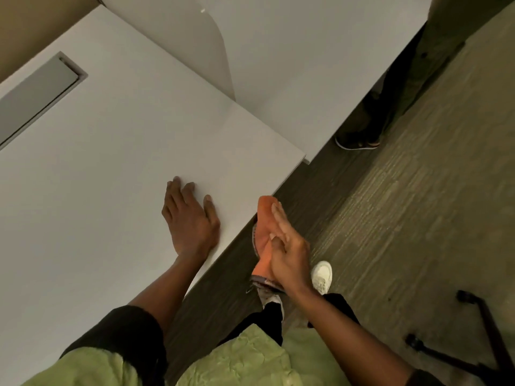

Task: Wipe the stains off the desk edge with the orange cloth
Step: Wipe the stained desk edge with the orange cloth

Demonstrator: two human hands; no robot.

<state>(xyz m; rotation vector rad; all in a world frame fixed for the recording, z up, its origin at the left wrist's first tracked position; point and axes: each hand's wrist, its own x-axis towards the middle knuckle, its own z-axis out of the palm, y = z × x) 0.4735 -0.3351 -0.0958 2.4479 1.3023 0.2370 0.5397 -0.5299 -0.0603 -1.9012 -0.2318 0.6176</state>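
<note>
Two hands busy: left hand [192,218] flat, open on desk [111,151]; right hand [287,246] pinches cloth [263,227] at edge. Press firm, rub along edge.

orange cloth [263,232] – half under hand [289,249]

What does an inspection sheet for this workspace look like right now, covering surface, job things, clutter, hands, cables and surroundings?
Surface: white desk, top bare; no stains can be made out from this view.
Job's things: orange cloth pressed against the desk edge.
Clutter: nothing seen on the desk.
Hands: left hand flat on the desktop near the edge; right hand holds the cloth to the edge.
Cables: nothing seen; a grey cover flap sits in the desktop.
Surroundings: grey-brown floor, dark chair base at right, another person's shoe beyond the adjoining desk.
</note>
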